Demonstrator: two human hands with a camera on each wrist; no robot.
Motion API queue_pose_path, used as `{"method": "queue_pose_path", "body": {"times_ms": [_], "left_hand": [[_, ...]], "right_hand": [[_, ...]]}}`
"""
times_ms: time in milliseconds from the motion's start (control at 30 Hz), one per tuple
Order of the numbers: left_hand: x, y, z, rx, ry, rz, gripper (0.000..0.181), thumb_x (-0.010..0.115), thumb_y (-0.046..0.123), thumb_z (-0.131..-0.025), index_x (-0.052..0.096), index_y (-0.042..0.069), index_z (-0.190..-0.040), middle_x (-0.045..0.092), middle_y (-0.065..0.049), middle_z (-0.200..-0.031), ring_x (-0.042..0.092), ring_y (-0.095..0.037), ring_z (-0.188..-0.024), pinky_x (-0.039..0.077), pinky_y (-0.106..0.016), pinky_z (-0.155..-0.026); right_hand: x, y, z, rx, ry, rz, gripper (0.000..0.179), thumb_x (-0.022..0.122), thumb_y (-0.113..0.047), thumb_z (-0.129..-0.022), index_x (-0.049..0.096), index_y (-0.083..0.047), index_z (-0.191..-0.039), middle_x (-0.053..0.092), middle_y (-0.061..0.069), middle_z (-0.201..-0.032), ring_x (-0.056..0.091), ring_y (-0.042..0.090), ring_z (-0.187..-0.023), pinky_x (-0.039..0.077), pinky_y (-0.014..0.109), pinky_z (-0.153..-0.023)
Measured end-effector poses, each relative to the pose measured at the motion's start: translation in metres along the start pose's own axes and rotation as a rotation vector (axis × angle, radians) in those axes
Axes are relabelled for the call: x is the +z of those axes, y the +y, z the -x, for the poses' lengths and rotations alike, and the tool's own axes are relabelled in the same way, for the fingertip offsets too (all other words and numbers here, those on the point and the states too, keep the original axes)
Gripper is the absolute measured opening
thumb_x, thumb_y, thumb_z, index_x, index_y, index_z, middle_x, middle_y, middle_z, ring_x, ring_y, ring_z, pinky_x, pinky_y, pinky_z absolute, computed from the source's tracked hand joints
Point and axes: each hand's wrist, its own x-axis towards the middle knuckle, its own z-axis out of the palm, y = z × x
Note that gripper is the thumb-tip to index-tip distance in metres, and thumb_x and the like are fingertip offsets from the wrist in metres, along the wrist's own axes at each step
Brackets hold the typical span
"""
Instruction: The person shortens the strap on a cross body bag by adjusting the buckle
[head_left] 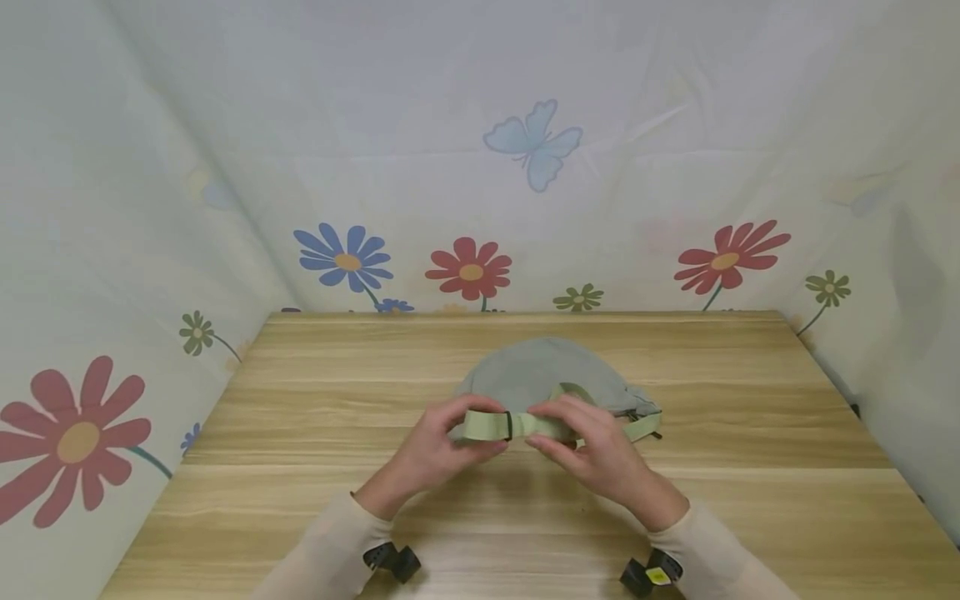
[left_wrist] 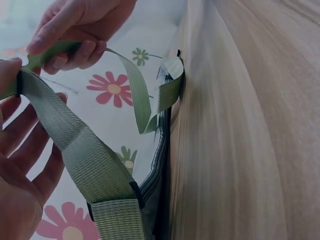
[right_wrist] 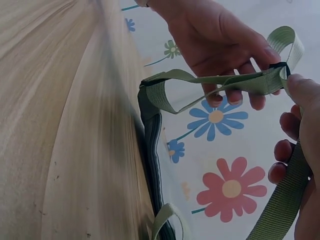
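Observation:
A grey-green waist bag (head_left: 543,367) lies on the wooden table, its light green webbing strap (head_left: 486,426) lifted at the near side. My left hand (head_left: 431,446) pinches the strap between thumb and fingers, right by a black slider buckle (head_left: 509,426). Just right of the buckle, my right hand (head_left: 600,446) pinches the webbing with thumb and index finger. In the right wrist view, a strap loop (right_wrist: 287,42) sticks out beyond the buckle. Doubled webbing (left_wrist: 90,155) runs from the left hand down to the bag's end in the left wrist view.
The wooden table (head_left: 300,392) spreads around the bag. Behind it and at both sides hang white cloth walls (head_left: 420,150) printed with flowers and a butterfly. A dark zipper (right_wrist: 155,150) edges the bag. Small black devices (head_left: 405,565) are strapped at both wrists.

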Motion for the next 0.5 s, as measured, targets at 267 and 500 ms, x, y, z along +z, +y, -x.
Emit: {"method": "queue_pose_path", "body": {"times_ms": [267,500], "left_hand": [[0.0011,0.0003,0.0001,0.008,0.016,0.010,0.037,0.085,0.000,-0.090,0.070,0.009,-0.124,0.079,-0.010,-0.113,0.070,-0.012,-0.102,0.059,-0.033,-0.096],[0.0027,0.0014,0.0009,-0.007,0.007,0.038,0.036,0.085,0.001,-0.091,0.071,0.008,-0.123,0.079,-0.010,-0.113,0.071,-0.011,-0.104,0.059,-0.032,-0.099]], "right_hand": [[0.0021,-0.0019,-0.0021,0.010,0.026,-0.039,0.038,0.063,-0.039,-0.110,0.072,-0.004,-0.121,0.075,0.005,-0.099,0.058,0.001,-0.073,0.051,0.014,-0.063],[0.0038,-0.0026,-0.0019,0.028,0.025,-0.067,0.036,0.063,-0.037,-0.110,0.071,-0.003,-0.121,0.078,0.009,-0.106,0.067,0.006,-0.080,0.055,0.015,-0.069]]}}
